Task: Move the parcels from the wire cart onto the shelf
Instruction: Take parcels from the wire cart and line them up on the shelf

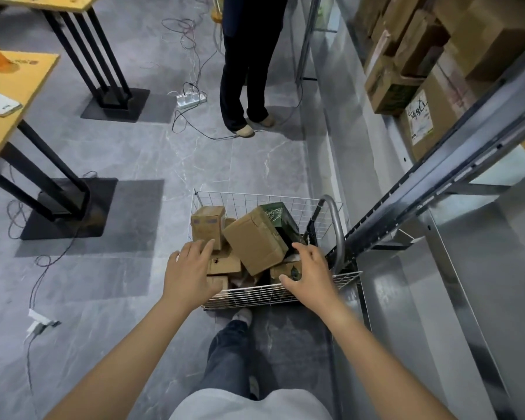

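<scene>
A white wire cart (285, 294) stands on the floor in front of me, holding several cardboard parcels. The biggest brown parcel (255, 239) lies tilted on top in the middle, with a dark green box (281, 218) behind it and a smaller brown box (208, 225) at the left. My left hand (188, 274) hovers over the cart's left side with fingers spread, holding nothing. My right hand (308, 272) is spread over the cart's right side, just beside the big parcel, empty too. The grey metal shelf (455, 298) stands to the right.
The upper shelf level carries stacked cardboard boxes (412, 56). A person (249, 62) stands beyond the cart. Cables and a power strip (191, 98) lie on the grey floor. Wooden tables on black legs (61, 183) stand at the left. The cart's curved handle (335, 225) rises by the shelf post.
</scene>
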Demonstrator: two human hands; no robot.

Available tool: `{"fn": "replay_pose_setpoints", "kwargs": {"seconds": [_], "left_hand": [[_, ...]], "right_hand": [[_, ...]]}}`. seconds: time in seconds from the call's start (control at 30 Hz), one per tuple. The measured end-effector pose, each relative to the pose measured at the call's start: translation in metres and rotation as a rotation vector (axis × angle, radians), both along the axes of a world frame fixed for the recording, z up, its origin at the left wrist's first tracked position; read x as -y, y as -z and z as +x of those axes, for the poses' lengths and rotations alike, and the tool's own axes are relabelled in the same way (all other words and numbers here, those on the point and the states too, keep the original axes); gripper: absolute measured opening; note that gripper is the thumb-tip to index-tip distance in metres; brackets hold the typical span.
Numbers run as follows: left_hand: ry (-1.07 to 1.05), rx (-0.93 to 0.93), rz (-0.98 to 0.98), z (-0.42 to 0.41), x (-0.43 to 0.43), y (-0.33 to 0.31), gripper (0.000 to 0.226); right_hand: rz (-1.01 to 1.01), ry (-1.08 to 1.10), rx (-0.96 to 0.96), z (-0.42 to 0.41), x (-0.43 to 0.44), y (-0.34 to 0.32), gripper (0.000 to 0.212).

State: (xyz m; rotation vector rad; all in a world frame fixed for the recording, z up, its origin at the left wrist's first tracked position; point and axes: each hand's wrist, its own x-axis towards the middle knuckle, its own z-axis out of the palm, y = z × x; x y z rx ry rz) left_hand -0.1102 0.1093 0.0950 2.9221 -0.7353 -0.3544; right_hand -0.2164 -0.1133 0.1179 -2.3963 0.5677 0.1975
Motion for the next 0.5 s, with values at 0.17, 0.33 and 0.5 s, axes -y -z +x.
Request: {"fn": "replay_pose_setpoints", "kwargs": {"seconds": [0.17, 0.33, 0.5], "left_hand": [[0.058, -0.077, -0.014, 0.055, 0.028, 0.024, 0.085], [0.126, -0.200, 0.029, 0.111, 0.060, 0.058, 0.086], [0.212, -0.333, 0.052, 0.160, 0.101, 0.097, 0.084]], "right_hand": [[0.025, 0.041, -0.074, 0.045, 0.008, 0.017, 0.069], [0.093, 0.100, -0.144, 0.083, 0.014, 0.034, 0.068], [0.171, 0.176, -0.192, 0.105, 0.026, 0.055, 0.065]]}}
